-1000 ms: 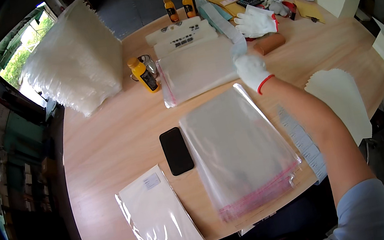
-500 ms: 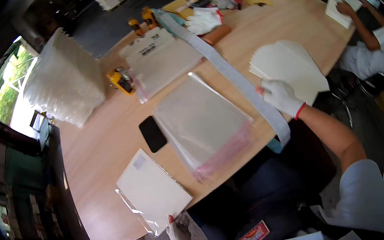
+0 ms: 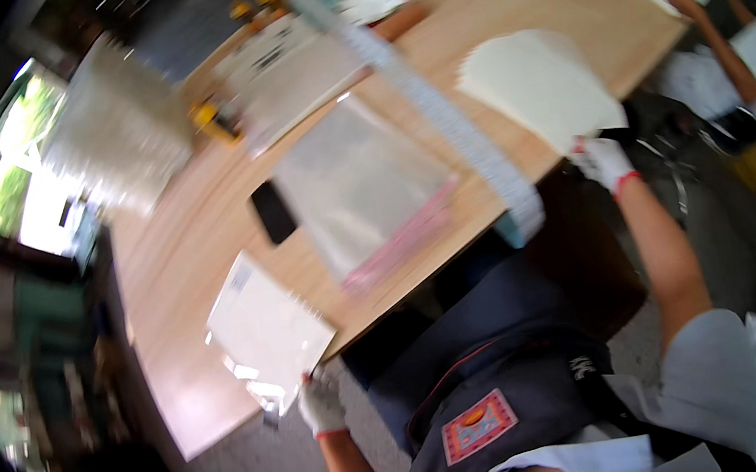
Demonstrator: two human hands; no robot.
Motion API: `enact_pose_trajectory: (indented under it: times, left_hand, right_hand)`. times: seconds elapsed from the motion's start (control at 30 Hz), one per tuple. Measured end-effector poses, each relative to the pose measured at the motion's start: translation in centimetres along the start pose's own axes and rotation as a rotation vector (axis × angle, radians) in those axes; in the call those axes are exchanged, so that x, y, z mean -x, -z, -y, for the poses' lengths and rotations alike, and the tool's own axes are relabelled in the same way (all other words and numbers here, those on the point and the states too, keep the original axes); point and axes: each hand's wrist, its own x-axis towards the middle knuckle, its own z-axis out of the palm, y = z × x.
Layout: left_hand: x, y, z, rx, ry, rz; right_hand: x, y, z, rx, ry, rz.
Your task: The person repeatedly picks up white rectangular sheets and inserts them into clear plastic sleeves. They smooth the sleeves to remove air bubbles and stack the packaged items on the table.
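Observation:
My gloved left hand (image 3: 319,404) is below the table's near edge and pinches the lower corner of a flat white packet (image 3: 263,327) that overhangs that edge. My gloved right hand (image 3: 604,162) is at the table's right near edge, touching the corner of a stack of white sheets (image 3: 538,84); blur hides its fingers. A long pale strip (image 3: 437,111) runs from the far side of the table to the near edge, ending just left of my right hand. A clear plastic bag with a pink strip (image 3: 359,184) lies between the packet and the long strip.
On the wooden table (image 3: 174,270) are a black phone (image 3: 272,212), a yellow tool (image 3: 209,122), a big pile of clear bags (image 3: 115,130) and more bags at the back. Another person (image 3: 751,73) sits at the right end.
The view has swung down and back from the table. My right hand has come from the far side to the near right edge, drawing the long strip across the table. My left hand stays at the packet.

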Motion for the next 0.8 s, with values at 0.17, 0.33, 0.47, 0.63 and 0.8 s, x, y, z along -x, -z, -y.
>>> enact_pose_trajectory:
  times: [0.17,0.33,0.47,0.63,0.8]
  left_hand:
    - [0.9,-0.8,-1.6,-0.206,0.027,-0.068]
    - [5.1,-4.9,-4.2,-0.884,0.327,0.007]
    - [7.5,-11.5,-2.8,-1.007,-0.325,0.36]
    - [3.6,-21.9,0.8,-1.578,-1.171,0.543]
    - [1.0,-27.2,3.6,-2.111,-0.929,0.455]
  right_hand:
    - [-2.4,2.7,-2.1,-0.142,-0.072,0.097]
    - [-2.6,3.6,-2.2,-0.365,-0.126,0.067]
    - [2.0,2.1,-0.4,-0.525,-0.274,0.274]
    - [-2.4,6.9,-2.0,-0.488,-0.112,0.136]
    - [-0.2,6.2,-0.1,-0.658,-0.015,0.242]
